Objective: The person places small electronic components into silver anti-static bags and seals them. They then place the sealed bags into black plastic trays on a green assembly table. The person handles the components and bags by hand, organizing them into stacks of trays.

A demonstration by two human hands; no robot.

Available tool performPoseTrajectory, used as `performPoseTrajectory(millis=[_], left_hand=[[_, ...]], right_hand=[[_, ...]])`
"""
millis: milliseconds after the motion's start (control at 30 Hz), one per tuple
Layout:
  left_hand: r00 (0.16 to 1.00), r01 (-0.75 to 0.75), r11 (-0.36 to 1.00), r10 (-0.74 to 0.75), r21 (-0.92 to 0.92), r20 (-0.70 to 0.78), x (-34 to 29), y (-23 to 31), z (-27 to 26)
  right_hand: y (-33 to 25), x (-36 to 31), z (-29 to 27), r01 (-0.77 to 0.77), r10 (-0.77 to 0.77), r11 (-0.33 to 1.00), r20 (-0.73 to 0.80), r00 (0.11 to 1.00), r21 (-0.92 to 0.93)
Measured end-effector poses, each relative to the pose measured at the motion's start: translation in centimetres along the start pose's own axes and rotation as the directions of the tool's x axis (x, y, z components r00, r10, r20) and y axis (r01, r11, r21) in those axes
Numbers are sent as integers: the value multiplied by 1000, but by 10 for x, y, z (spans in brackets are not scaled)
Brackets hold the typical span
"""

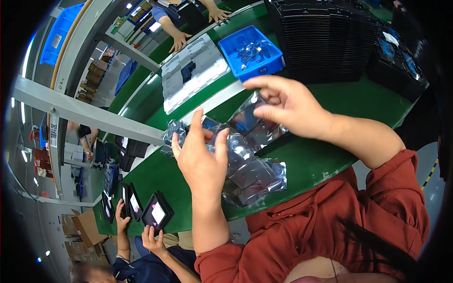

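Several shiny, see-through antistatic bags [257, 181] lie in a loose heap on the green table in front of me. Over the heap's left side is my left hand [202, 158], fingers spread and nothing visibly gripped. A flat silvery bag with a dark, bluish part inside [243, 120] leans up at the heap's far side. My right hand [295, 106] is beside its upper corner, fingers half curled and thumb apart from them. Whether the fingertips touch that bag I cannot tell. A crumpled clear bag [173, 134] sits left of my left hand.
Beyond the heap stand a blue bin [257, 70] of small bags and a white tray [200, 82] bearing a dark part. Tall black tray stacks [325, 42] rise at the far right. A grey frame bar [89, 115] crosses the left. Co-workers' hands [153, 240] show at lower left and the far side.
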State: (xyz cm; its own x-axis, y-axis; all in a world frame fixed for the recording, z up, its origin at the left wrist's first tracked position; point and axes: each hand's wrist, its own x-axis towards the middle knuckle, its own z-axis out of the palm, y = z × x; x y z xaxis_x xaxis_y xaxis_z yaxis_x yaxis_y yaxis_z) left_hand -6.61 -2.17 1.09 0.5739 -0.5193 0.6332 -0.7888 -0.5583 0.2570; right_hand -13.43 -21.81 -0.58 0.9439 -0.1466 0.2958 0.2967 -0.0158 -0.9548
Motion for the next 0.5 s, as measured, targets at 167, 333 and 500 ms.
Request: performPoseTrajectory(millis=[167, 333, 500], left_hand=[[969, -244, 954, 244, 173, 22, -1, 14, 5], [946, -324, 940, 324, -112, -15, 1, 14, 7], [976, -203, 895, 216, -396, -13, 0, 9, 15]], right_hand=[[9, -14, 15, 198, -188, 923, 61, 980, -331], [7, -16, 28, 235, -204, 922, 129, 970, -307], [0, -16, 23, 184, -143, 926, 146, 979, -330]])
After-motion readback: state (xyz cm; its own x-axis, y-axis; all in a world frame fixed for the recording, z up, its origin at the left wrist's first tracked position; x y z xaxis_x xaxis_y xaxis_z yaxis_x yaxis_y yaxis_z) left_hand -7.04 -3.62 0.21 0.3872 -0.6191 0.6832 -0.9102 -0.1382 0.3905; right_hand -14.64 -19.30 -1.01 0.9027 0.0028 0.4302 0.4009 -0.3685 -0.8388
